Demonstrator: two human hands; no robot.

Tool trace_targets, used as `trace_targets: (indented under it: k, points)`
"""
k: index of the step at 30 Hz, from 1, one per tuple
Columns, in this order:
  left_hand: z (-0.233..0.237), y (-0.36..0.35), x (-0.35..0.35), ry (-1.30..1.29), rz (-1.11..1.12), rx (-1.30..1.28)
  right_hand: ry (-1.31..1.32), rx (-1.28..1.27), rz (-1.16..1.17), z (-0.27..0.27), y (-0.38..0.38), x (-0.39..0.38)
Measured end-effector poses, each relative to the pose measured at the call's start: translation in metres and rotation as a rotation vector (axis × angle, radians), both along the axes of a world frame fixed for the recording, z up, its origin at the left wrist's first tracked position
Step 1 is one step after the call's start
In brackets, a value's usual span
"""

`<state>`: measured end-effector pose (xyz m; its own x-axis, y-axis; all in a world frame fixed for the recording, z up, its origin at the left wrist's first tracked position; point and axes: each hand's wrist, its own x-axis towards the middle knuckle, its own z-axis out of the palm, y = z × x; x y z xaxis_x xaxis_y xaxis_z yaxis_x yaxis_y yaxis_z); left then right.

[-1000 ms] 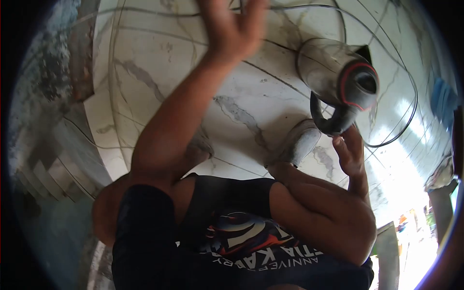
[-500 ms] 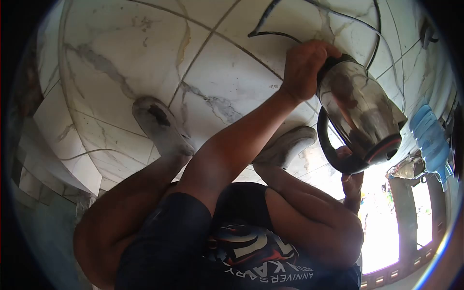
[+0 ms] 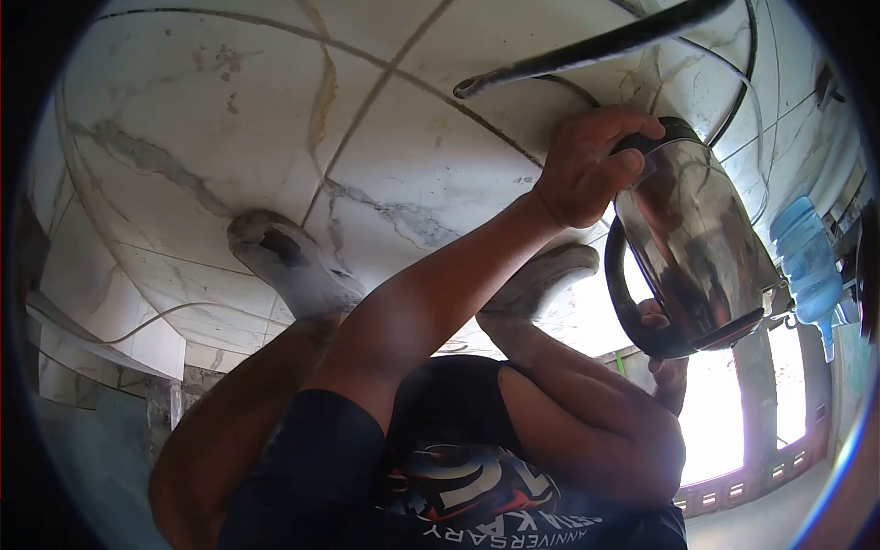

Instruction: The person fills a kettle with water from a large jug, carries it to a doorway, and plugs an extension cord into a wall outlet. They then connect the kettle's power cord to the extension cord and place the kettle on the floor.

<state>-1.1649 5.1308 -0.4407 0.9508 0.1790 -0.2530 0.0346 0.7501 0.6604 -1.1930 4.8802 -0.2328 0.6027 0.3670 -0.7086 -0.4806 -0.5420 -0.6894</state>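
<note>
A shiny steel kettle (image 3: 701, 229), with black end parts and a curved black handle (image 3: 620, 289), is held tilted in front of me on the right. My left hand (image 3: 596, 165) grips its black far end, thumb pressed along the steel side. Partly hidden behind the handle's near end, my right hand (image 3: 658, 330) holds on there with its fingers curled. Scuffs and dark reflections show on the steel. Above my left hand, a thick black strip or tube (image 3: 587, 55) with a rounded end crosses the view.
Marbled floor tiles (image 3: 183, 101) lie around my feet in grey shoes (image 3: 284, 257). Black and grey cables (image 3: 747, 82) run beyond the kettle. A blue plastic bottle (image 3: 807, 261) is at the right, near a bright opening (image 3: 715, 422). A pale cable (image 3: 174, 309) crosses on the left.
The kettle has shifted slightly down and right in view, its near end turned more out of sight. My left thumb now lies on its side. The black strip appears larger.
</note>
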Motion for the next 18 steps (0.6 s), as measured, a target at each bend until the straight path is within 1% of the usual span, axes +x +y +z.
trace_targets:
  k: [1,2,4,6,7,8,10,12,13,15,16,18]
  points:
    - [0.000,0.000,0.000,0.001,-0.007,-0.016,0.003,-0.002,0.001,0.003,0.002,0.001]
    - [0.000,0.000,0.000,0.001,-0.016,-0.030,0.023,-0.084,-0.039,0.007,0.004,0.002]
    - [0.000,0.004,0.000,-0.006,-0.049,0.003,0.045,-0.166,-0.081,0.007,0.005,0.002]
    - [0.000,0.008,0.000,-0.013,-0.085,0.036,-0.069,-0.056,0.008,0.000,-0.002,0.001]
    - [0.000,0.010,0.000,-0.018,-0.107,0.052,-0.068,-0.057,0.005,-0.004,-0.013,-0.002]
    - [0.000,0.011,0.001,-0.022,-0.128,0.069,-0.095,-0.017,0.056,-0.008,-0.028,-0.006]
    - [-0.004,0.008,0.000,-0.047,-0.114,0.084,-0.123,0.025,0.103,-0.008,-0.019,-0.005]
    - [-0.005,0.008,0.001,-0.076,-0.100,0.100,-0.020,-0.030,0.020,0.004,-0.001,-0.001]
    - [-0.005,0.009,0.001,-0.072,-0.112,0.099,-0.022,-0.030,0.016,0.010,0.001,-0.002]
    - [-0.004,0.010,0.000,-0.073,-0.130,0.089,0.130,-0.402,-0.017,0.024,0.004,-0.006]
    - [-0.005,0.010,0.000,-0.075,-0.147,0.102,0.127,-0.408,-0.024,0.026,0.006,-0.004]
    - [-0.006,0.010,0.001,-0.081,-0.169,0.112,0.184,-0.275,-0.035,0.022,0.009,0.003]
